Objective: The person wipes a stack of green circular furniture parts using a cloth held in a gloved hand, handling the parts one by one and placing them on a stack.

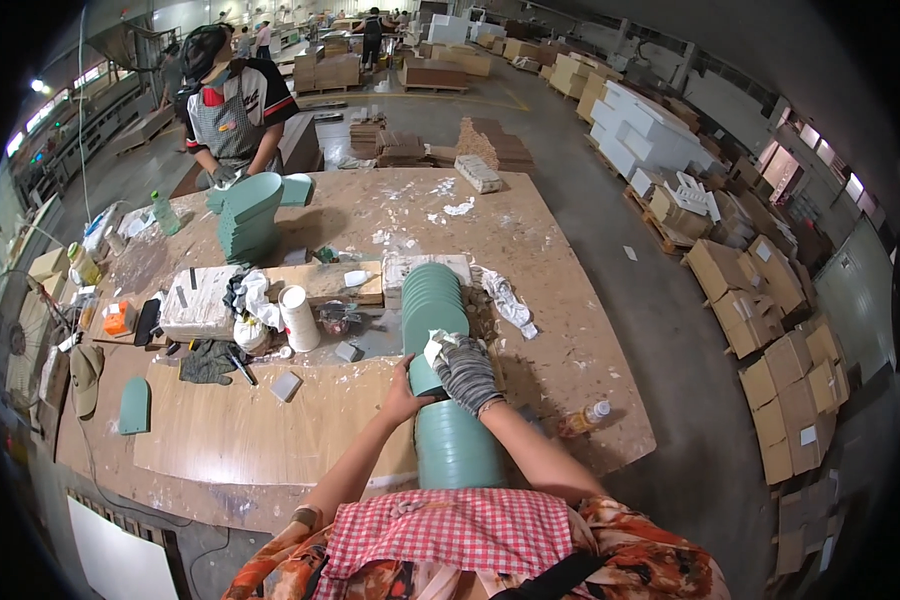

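My bare left hand [402,394] grips the left edge of a green round-ended panel [424,374]. On its top face my right hand [466,372], in a grey knitted glove, presses a crumpled white cloth [435,347], fingers closed round it. Just beyond the hands, a fanned row of similar green panels [433,300] leans back over a pale block. Close to my body lies another stack of green panels [457,450], overlapping one another. The cloth's underside is hidden by my glove.
Across the worktable [530,220] a co-worker [232,120] stands by another green stack [248,215]. A white cylinder [298,318], a dark glove [210,362] and a sanding block [285,386] lie left. A bottle [584,418] lies right, near the edge; a rag [508,303] is farther back.
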A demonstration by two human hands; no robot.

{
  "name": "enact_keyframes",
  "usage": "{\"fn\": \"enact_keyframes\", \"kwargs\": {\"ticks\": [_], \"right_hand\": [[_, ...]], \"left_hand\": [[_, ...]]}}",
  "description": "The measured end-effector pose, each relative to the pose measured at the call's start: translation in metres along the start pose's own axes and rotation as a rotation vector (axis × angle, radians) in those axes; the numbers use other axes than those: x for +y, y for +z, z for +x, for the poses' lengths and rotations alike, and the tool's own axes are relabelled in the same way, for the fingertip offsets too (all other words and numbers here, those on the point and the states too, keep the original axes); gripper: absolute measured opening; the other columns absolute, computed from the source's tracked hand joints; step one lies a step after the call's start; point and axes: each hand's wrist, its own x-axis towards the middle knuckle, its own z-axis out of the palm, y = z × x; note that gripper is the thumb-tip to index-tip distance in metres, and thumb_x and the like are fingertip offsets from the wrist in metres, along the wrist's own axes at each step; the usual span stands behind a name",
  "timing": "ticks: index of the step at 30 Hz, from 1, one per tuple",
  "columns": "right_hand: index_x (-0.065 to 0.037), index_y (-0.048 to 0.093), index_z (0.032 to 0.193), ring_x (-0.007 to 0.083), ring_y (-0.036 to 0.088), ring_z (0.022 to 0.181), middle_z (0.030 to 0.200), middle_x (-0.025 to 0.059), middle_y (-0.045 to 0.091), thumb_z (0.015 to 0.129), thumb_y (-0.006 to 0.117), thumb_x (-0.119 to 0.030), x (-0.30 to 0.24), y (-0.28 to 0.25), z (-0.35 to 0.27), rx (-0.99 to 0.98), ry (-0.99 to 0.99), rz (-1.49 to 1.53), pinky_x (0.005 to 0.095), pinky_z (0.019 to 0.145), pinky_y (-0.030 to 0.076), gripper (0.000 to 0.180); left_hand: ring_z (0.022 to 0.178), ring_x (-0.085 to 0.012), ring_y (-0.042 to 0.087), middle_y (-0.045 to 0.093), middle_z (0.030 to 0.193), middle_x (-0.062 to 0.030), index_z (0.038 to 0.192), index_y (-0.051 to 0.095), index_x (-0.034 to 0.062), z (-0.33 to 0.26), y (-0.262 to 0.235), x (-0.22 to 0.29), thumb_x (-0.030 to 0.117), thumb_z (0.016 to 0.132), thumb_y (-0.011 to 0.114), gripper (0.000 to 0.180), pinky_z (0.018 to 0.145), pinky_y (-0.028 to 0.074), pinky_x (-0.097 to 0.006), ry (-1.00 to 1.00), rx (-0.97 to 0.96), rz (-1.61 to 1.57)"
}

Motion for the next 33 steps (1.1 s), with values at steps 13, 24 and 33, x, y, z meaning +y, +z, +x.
{"fn": "enact_keyframes", "kwargs": {"ticks": [13, 24, 33], "right_hand": [[-0.011, 0.049, 0.129, 0.0319, 0.035, 0.129, 0.136, 0.0195, 0.042, 0.087, 0.048, -0.034, 0.004, 0.007, 0.0, -0.058, 0.014, -0.059, 0.0494, 0.109, 0.02, 0.048], [0.0, 0.046, 0.131, 0.0336, 0.033, 0.132, 0.141, 0.0199, 0.038, 0.092, 0.034, -0.021, -0.069, 0.025, 0.014, -0.319, -0.264, -0.563, 0.0465, 0.11, 0.021, 0.046], [0.003, 0.033, 0.139, 0.0308, 0.029, 0.136, 0.147, 0.0165, 0.031, 0.093, 0.038, -0.023, -0.076, 0.119, 0.015, -0.722, -0.324, -0.97, 0.0445, 0.111, 0.018, 0.053]], "left_hand": [[0.134, -0.0316, 0.026, 0.029, 0.141, -0.0183, 0.144, 0.016, 0.0031, -0.011, 0.007, -0.034, -0.004, 0.066, 0.07, 0.095, 0.111, 0.021, -0.037, 0.13, -0.141, 0.004], [0.127, -0.0338, 0.038, 0.041, 0.134, -0.023, 0.141, 0.021, 0.0028, -0.014, 0.011, -0.071, 0.007, 0.071, 0.07, 0.086, 0.108, 0.026, -0.038, 0.219, -0.111, 0.014], [0.123, -0.0249, 0.045, 0.049, 0.132, -0.0145, 0.135, 0.028, 0.007, -0.009, 0.017, -0.119, 0.021, 0.076, 0.069, 0.073, 0.104, 0.034, -0.035, -0.019, -0.079, -0.022]]}}
